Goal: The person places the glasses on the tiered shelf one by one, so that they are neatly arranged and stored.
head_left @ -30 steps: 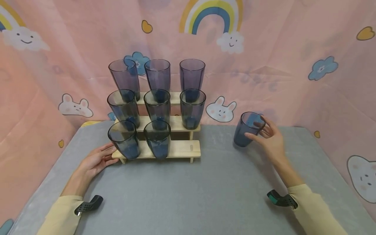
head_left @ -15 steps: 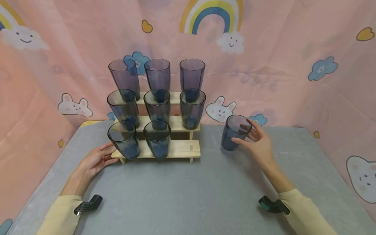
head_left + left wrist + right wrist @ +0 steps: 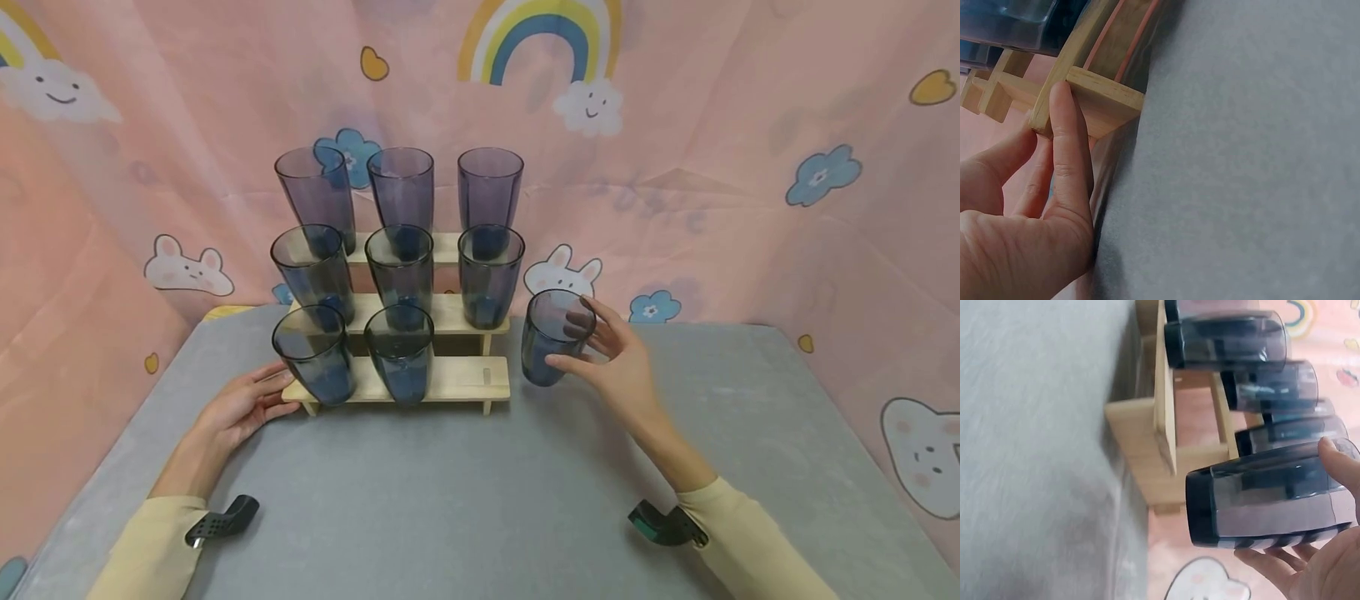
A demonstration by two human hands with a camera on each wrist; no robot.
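My right hand grips a bluish-purple glass tumbler by its side, thumb on the near side and fingers around the far side. The tumbler is raised just right of a three-tier wooden rack. In the right wrist view, the tumbler hangs beside the end of the lowest shelf. My left hand pinches the left end of that lowest shelf, and the left wrist view shows the fingers at the plank's corner.
Matching tumblers stand on the rack: three on top, three in the middle, and two below, a front left tumbler and a front middle tumbler. A grey cloth covers the table. A pink printed curtain hangs close behind.
My right hand has carried the tumbler leftward, from the right part of the table to close beside the rack. The left hand and the rack stay in place.
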